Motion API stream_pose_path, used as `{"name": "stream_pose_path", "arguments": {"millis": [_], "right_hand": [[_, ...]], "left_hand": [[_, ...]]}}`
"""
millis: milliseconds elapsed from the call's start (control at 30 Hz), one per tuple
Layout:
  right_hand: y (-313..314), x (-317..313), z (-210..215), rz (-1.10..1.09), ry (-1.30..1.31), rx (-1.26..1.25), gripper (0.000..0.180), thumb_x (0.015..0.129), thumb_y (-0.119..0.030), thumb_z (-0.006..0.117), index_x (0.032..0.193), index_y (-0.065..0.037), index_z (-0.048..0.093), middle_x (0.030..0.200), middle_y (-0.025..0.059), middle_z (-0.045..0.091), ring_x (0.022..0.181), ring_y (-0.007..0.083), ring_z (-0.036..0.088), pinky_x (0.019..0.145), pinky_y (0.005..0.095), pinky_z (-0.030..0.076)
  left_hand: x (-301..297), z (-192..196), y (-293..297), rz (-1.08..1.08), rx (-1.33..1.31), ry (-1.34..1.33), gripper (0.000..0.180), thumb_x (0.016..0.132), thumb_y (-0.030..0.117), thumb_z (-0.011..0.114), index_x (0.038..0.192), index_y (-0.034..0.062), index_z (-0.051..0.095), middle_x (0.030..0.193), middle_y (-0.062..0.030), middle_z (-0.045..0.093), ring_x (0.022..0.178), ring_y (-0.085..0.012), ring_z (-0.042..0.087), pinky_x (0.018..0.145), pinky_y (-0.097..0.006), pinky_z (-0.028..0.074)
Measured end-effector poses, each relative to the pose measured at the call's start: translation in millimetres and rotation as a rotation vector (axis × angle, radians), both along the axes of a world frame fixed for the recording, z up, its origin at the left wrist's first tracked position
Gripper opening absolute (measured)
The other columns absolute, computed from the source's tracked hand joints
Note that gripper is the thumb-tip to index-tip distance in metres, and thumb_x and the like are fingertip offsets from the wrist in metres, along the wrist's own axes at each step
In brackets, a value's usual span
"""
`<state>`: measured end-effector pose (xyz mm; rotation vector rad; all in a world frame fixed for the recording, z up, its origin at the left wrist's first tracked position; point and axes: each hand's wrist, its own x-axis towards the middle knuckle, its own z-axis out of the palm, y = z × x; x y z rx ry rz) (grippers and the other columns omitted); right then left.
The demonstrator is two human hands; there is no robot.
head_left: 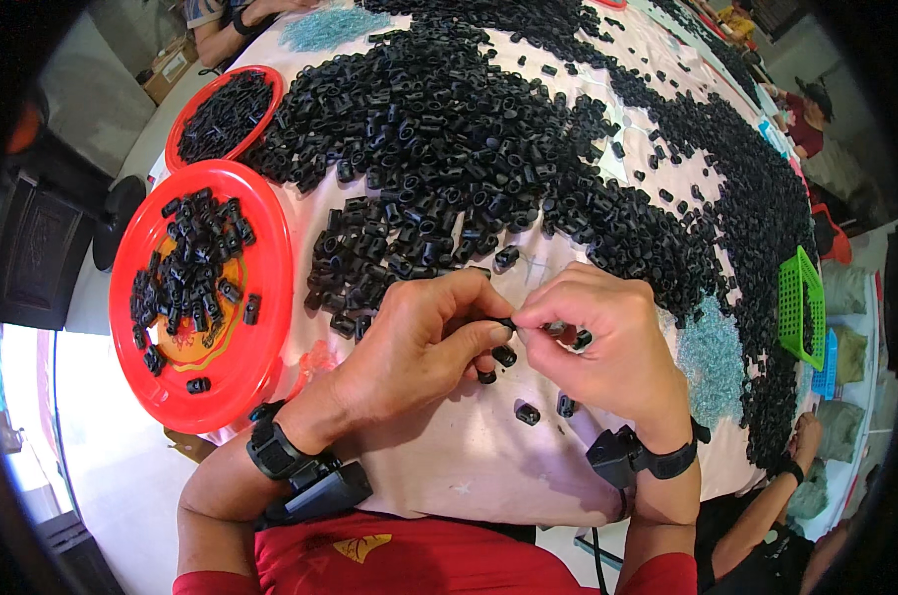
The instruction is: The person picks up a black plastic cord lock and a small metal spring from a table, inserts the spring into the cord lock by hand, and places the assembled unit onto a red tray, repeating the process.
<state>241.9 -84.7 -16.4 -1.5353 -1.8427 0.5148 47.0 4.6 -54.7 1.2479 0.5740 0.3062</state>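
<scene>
My left hand (409, 337) and my right hand (607, 332) meet at the middle of the table, fingertips almost touching. Between the left thumb and fingers is a small black plastic cord lock (508, 324), partly hidden by the fingertips. The right thumb and forefinger pinch at its end; whatever they hold there is too small to make out. Just below the hands, several loose black cord locks (527, 413) lie on the pale cloth. A large heap of black hollow cord-lock parts (419, 129) spreads beyond both hands.
At left, a red round tray (277, 307) bears finished-looking black pieces; a smaller red tray (174, 139) behind it holds thin black parts. Piles of clear bluish small springs (712, 362) lie at right and far left. A green basket (801, 307) stands right. Other people sit around the table.
</scene>
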Motion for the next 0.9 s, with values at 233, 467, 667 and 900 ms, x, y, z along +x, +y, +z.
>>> {"name": "stream_pose_path", "arguments": {"millis": [233, 467, 667, 900], "right_hand": [[2.8, -5.8, 2.9, -0.147, 0.249, -0.070, 0.014, 0.081, -0.002, 0.076, 0.094, 0.002, 0.074, 0.083, 0.0091, 0.073, 0.067, 0.0137, 0.069, 0.062, 0.0267, 0.056], [3.5, -4.4, 0.2, -0.057, 0.108, 0.053, 0.013, 0.077, 0.003, 0.075, 0.089, 0.001, 0.072, 0.080, 0.0106, 0.070, 0.071, 0.0215, 0.069, 0.063, 0.0312, 0.055], [4.1, -9.4, -3.2, -0.059, -0.005, 0.158, 0.012, 0.074, 0.005, 0.074, 0.081, -0.002, 0.068, 0.076, 0.0110, 0.066, 0.069, 0.0287, 0.065, 0.063, 0.0363, 0.052], [7.0, -7.0, -13.1, -0.084, -0.002, 0.147, 0.013, 0.075, 0.005, 0.074, 0.086, -0.001, 0.069, 0.076, 0.0121, 0.067, 0.072, 0.0302, 0.066, 0.065, 0.0378, 0.053]], "left_hand": [[2.4, 7.4, -1.9, 0.125, 0.018, -0.054, 0.007, 0.101, 0.005, 0.063, 0.106, 0.0001, 0.066, 0.083, 0.0001, 0.066, 0.072, -0.0040, 0.062, 0.060, -0.021, 0.053], [1.2, 4.9, 0.6, 0.069, -0.055, -0.072, 0.008, 0.100, 0.004, 0.065, 0.106, 0.0000, 0.066, 0.084, 0.0007, 0.067, 0.073, -0.0038, 0.063, 0.063, -0.021, 0.053], [1.0, -2.6, -7.8, 0.138, -0.012, -0.050, 0.007, 0.100, 0.004, 0.064, 0.106, 0.0000, 0.066, 0.083, 0.0004, 0.067, 0.070, -0.0034, 0.061, 0.058, -0.020, 0.050], [7.5, -5.4, -4.7, 0.133, 0.004, -0.008, 0.010, 0.102, 0.005, 0.061, 0.109, -0.0009, 0.065, 0.083, -0.0024, 0.068, 0.073, -0.0052, 0.064, 0.058, -0.021, 0.051]]}}
